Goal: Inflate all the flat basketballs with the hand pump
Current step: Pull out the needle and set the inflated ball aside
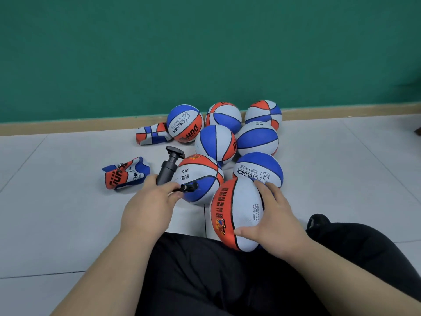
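Left hand (148, 208): fingers curled round the lower end of the hand pump (169, 167), gripping it. The barrel tilted up and away with its T-handle free, probably to keep the pump ready for the next ball.
Nozzle (189, 186): stuck out past the knuckles, at or just short of the front round ball (200, 176). Contact could not be told.
Right hand (276, 217): thumb and spread fingers curved over the held ball (237, 213), clasping it.
Held ball: full and firm-looking, resting against the lap (216, 281). Judged finished and steadied so it would not roll off.
Round balls (215, 142): a cluster against the wall (205, 53), touching one another, apparently parked as done.
Near flat ball (126, 173): crumpled on the floor (68, 224), just left of the pump.
Far flat ball (152, 134): folded, tucked against the leftmost round ball.
Progress: judged mostly complete, with two flat balls left.
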